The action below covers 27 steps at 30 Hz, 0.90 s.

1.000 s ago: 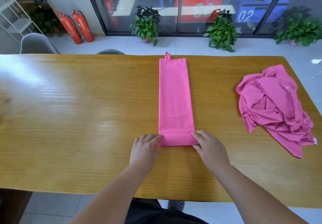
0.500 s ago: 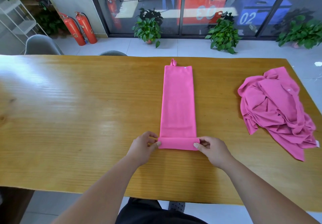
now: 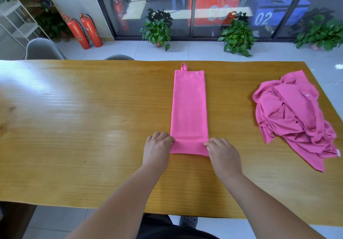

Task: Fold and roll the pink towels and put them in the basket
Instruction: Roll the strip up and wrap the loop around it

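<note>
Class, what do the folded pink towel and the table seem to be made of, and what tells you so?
Folded pink towel: thin, soft, matte fabric, perhaps microfibre; it lies flat and folds crisply. Table: seemingly wood or veneer with a glossy varnish; grain lines and bright glare show.

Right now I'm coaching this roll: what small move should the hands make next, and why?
Probably roll the rolled end one turn forward, away from the body. The left hand and right hand pinch its two corners, it is only a short flat band, and most of the folded towel lies unrolled up to its loop.
</note>
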Motion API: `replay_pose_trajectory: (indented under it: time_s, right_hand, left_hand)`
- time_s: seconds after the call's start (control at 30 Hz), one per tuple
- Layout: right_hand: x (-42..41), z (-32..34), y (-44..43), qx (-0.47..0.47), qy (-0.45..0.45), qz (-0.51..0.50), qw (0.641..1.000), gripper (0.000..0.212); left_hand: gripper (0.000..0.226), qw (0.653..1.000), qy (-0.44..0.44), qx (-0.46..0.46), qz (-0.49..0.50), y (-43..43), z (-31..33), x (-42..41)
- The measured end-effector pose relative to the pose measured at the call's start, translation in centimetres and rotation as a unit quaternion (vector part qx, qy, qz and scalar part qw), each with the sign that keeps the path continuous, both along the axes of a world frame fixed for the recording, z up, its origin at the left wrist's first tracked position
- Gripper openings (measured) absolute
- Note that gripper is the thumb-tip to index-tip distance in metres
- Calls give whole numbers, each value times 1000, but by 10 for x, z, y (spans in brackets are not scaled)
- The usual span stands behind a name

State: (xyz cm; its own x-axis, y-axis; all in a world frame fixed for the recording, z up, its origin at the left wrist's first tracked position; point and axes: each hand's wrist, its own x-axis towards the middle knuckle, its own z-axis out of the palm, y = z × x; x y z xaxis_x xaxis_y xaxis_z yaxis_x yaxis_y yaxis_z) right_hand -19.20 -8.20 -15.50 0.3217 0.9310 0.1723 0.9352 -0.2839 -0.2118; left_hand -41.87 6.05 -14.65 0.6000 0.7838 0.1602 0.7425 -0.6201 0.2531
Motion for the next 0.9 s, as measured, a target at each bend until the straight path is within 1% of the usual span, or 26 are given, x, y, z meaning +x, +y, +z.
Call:
replay_pose_trajectory:
  time_s: [0.07, 0.1, 0.17, 0.23, 0.27, 0.33, 0.4, 0.47, 0.57, 0.63, 0.7, 0.77, 0.83, 0.9]
  right_hand:
    - [1, -4, -5, -11, -4, 14, 1000, 31]
    - [2, -4, -7, -31, 0, 18, 999, 39]
    - [4, -2, -8, -84, 4, 21, 996, 53]
    - [7, 1, -4, -109, 37, 13, 993, 57]
    - [8, 3, -2, -108, 70, 4, 992, 56]
    - [12, 10, 1, -110, 157, -19, 981, 55]
    - [19, 15, -1, -114, 230, -35, 966, 53]
    - [26, 19, -5, -110, 294, -52, 948, 51]
    - [31, 18, -9, -90, 402, -78, 908, 38]
    - [32, 17, -11, -81, 439, -93, 890, 31]
    - [33, 17, -10, -80, 448, -104, 884, 32]
    - [33, 20, -6, -88, 425, -111, 894, 33]
    - [30, 24, 0, -91, 361, -117, 921, 30]
    - [25, 27, 4, -75, 259, -116, 956, 24]
  left_hand:
    - [27, 1000, -12, 4, -12, -3, -1, -5]
    - [30, 1000, -11, -10, -13, -5, 0, -7]
    - [49, 999, 15, -50, -15, -7, 1, -10]
    - [61, 996, 43, -82, -12, -8, 0, -11]
    - [63, 994, 40, -105, -2, -9, -1, -11]
    - [63, 983, -10, -180, 36, -8, 1, -12]
    - [62, 955, -80, -277, 70, -4, 2, -14]
    - [59, 930, -117, -342, 70, -1, 2, -19]
    - [47, 909, -135, -389, 73, 3, 3, -25]
    - [38, 906, -117, -398, 79, 6, 6, -27]
    - [36, 911, -90, -395, 80, 9, 9, -26]
    - [35, 921, -80, -371, 84, 10, 10, -23]
    - [33, 941, -88, -315, 89, 9, 7, -18]
    - [24, 966, -90, -231, 79, 4, 8, -11]
